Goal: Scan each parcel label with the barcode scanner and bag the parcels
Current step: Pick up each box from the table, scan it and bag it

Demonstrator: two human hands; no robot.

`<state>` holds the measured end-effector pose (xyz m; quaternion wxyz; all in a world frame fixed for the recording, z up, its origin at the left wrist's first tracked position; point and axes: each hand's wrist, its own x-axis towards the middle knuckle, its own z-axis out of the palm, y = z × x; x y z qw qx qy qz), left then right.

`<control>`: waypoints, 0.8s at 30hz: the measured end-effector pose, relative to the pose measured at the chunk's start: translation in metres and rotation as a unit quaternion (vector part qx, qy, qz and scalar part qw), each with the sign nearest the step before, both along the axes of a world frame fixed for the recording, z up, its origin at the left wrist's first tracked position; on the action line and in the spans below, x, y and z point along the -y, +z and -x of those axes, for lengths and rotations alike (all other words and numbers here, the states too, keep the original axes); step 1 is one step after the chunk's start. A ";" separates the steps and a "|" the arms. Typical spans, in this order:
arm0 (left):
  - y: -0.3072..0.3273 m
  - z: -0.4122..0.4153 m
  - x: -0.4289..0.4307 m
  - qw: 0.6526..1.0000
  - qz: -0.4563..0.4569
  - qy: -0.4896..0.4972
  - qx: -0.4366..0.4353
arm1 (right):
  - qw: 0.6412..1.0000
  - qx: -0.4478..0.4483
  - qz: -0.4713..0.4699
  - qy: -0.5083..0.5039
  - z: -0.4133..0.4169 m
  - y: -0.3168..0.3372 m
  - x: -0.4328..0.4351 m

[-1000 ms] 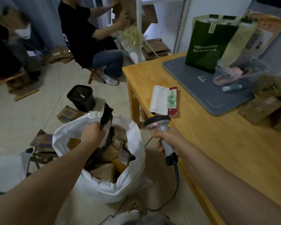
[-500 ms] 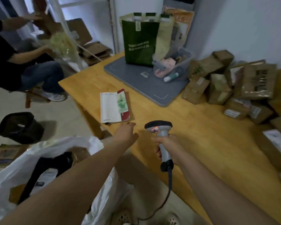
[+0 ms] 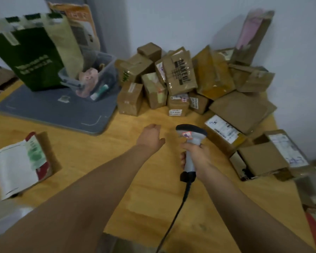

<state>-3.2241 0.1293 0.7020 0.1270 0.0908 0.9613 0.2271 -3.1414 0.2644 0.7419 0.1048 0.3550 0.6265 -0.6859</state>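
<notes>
Right hand (image 3: 199, 157) tight around barcode scanner (image 3: 191, 133), left hand (image 3: 150, 136) empty, relaxed, parcels (image 3: 179, 77) just beyond.

The barcode scanner (image 3: 191, 133) is gripped by its handle in the right hand (image 3: 199, 157), with its head raised toward a pile of brown parcels (image 3: 179, 77) stacked against the wall at the far side of the tabletop (image 3: 153, 189). Its dark cable (image 3: 175, 216) is seen trailing toward the near edge. The left hand (image 3: 150, 136) is held out above the wood just beside the scanner, fingers loosely bent, nothing in it. A green bag (image 3: 26, 57) and a clear bin (image 3: 98, 70) are set on a grey mat (image 3: 58, 108) at far left. A booklet (image 3: 16, 163) is laid at near left.
</notes>
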 end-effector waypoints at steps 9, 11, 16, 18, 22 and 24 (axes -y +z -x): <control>0.057 0.132 -0.119 0.945 -0.184 0.268 -0.032 | 0.997 -0.055 0.060 0.000 0.041 0.012 -0.068; 0.065 0.149 -0.137 0.939 -0.155 0.307 0.012 | 0.995 -0.065 0.071 0.009 0.043 0.010 -0.078; 0.063 0.166 -0.149 0.918 -0.168 0.360 0.020 | 0.993 -0.080 0.080 0.028 0.044 0.003 -0.095; 0.058 0.152 -0.138 0.906 -0.213 0.367 0.007 | 0.994 -0.068 0.084 0.029 0.042 0.002 -0.098; 0.040 0.091 -0.097 0.815 -0.435 0.373 0.088 | 0.996 -0.046 0.079 0.015 0.035 0.002 -0.098; 0.033 0.050 -0.072 0.789 -0.482 0.355 0.139 | 0.996 -0.034 0.086 0.005 0.028 -0.001 -0.095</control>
